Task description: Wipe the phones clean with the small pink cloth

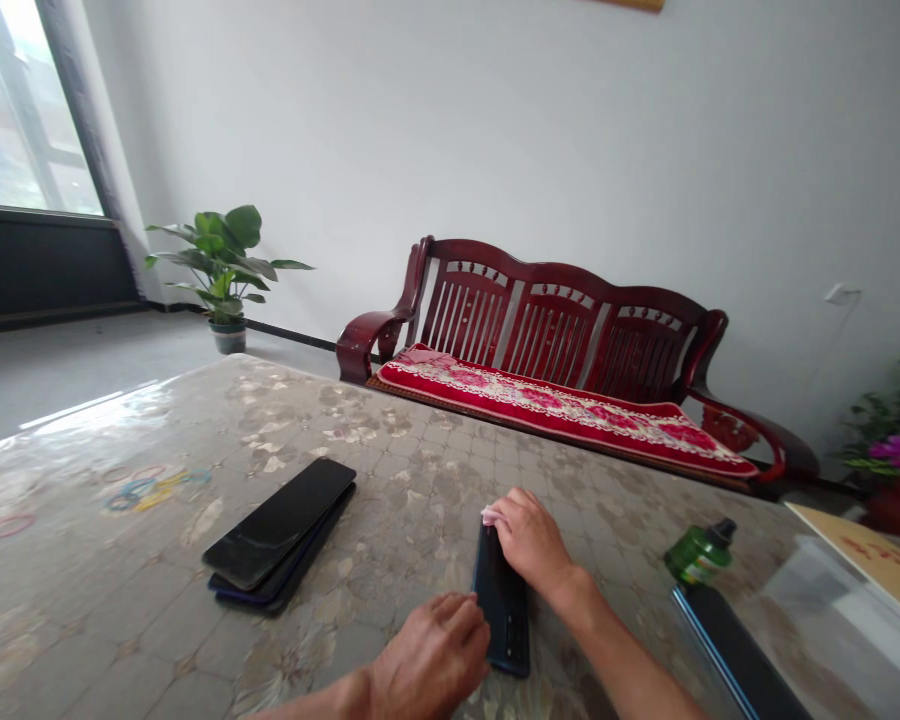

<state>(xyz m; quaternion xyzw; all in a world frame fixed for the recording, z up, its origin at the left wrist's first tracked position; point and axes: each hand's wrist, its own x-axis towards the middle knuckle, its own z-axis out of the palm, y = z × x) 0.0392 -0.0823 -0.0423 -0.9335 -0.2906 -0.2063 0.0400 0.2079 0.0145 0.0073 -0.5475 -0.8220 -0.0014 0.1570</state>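
A dark blue smartphone (504, 610) lies on the patterned table in front of me, its back with the camera lenses facing up. My left hand (435, 645) is closed at its left edge, fingers curled against the side. My right hand (531, 538) reaches over the phone's far end, pressing a small white wipe (489, 515) there; most of the wipe is hidden under the fingers. To the left, several phones (281, 520) are stacked unevenly, the top one with its black screen up.
Rubber bands (146, 490) lie scattered at the table's (390, 560) left. On the right are a green bottle (699, 552) with a black cap, dark phones (742, 650) and a clear plastic box (832, 610). A wooden bench (562, 330) stands behind the table, a potted plant (225, 260) at back left.
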